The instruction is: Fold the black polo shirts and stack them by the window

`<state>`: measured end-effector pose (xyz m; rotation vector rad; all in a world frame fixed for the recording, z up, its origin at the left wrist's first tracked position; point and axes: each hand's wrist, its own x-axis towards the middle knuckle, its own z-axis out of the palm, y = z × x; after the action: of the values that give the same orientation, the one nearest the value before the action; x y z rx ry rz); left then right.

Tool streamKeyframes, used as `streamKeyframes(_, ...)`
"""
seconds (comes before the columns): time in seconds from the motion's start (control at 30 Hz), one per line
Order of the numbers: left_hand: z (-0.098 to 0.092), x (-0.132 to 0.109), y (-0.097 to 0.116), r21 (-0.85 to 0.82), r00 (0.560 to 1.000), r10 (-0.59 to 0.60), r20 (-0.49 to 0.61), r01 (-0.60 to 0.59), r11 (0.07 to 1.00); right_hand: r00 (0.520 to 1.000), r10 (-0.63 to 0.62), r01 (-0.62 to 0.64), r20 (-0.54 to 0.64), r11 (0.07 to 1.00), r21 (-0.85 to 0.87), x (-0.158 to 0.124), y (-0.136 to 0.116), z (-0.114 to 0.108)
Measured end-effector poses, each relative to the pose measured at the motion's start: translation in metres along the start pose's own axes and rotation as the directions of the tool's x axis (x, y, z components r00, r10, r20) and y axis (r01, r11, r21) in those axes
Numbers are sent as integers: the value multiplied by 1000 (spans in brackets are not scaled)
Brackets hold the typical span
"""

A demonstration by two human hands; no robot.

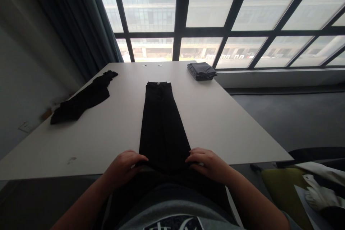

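No text is readable: the pale print (172, 224) on the grey shirt (172, 201) is cut off and dim, the tag (158, 83) on the black trousers (161, 125) too small.

Black trousers (161, 125) are laid lengthwise on the white worktop (107, 133), waistband at the far end. Their near end is pinched at the worktop's edge by the left grip (125, 167) and the right grip (207, 163). A crumpled black garment (83, 99) is seen at the left, a folded grey stack (201, 70) far right.
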<state>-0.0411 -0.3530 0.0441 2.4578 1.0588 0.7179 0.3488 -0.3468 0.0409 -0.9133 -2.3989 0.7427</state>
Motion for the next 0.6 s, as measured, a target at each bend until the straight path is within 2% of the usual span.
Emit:
streamKeyframes(0.07, -9, 1, 8, -33, 999, -35, -19, 34, 999, 998, 56, -57, 25, 995, 79, 0, -9, -14)
streamKeyframes(0.17, -26, 19, 12, -91, 980, -191, -57, 185, 979, 983, 174, -164, -67, 978, 129, 20, -10, -33)
streamKeyframes(0.23, -37, 40, 5, -116, 958, -275, -86, 264, 957, 960, 243, -223, -143, 964, 144, 45, 0, -43)
streamKeyframes(0.33, -44, 76, -20, -110, 938, -320, -131, 307, 945, 941, 286, -259, -182, 953, 157, 89, 24, -55)
streamKeyframes(0.47, -31, 108, -66, -14, 928, -353, -117, 354, 935, 932, 310, -312, -186, 950, 19, 135, 61, -51)
streamKeyframes(0.53, -19, 113, -85, 56, 920, -383, -80, 387, 920, 932, 322, -339, -167, 937, -85, 146, 76, -40)
streamKeyframes(0.6, -8, 113, -96, 111, 928, -366, -66, 371, 922, 945, 300, -323, -132, 923, -211, 148, 83, -28)
